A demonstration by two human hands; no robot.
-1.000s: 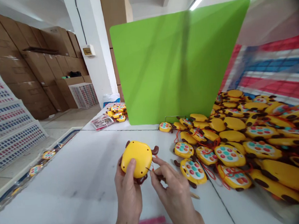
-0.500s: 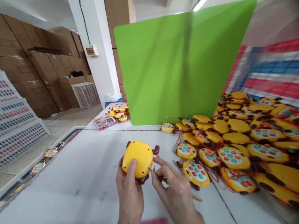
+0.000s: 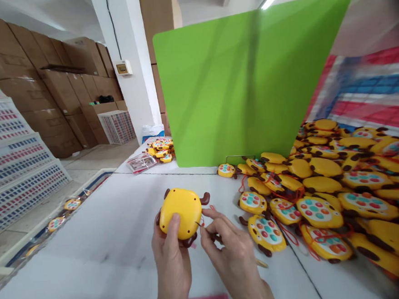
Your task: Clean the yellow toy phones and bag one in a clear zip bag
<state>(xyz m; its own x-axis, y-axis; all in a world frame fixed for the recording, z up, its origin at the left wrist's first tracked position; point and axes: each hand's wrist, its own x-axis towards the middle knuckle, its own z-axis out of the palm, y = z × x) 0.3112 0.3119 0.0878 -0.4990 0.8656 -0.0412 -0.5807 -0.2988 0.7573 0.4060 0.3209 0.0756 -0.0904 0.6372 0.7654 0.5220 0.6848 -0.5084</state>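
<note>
My left hand is closed around a yellow dog-shaped toy, thumb pressed on its plain back. Brown ears and feet stick out around the toy's rim, and small dark holes sit near its corners. In a pinch at its lower right edge, my right hand grips a thin dark pointed tool, its tip against the toy's back. A tan wooden-looking end shows behind that hand; whether it belongs to the tool I cannot tell. Beside the fingertips a bit of red cord shows. The toy's button side is hidden.
A heap of matching toys with coloured buttons and red cords covers the right of the white table. Behind stands a green board. More toys and a clear packet lie at the back left. White crates stand left.
The view has shifted slightly. Both hands keep their hold on the toy and tool, and the toy sits a little farther left in the picture.
</note>
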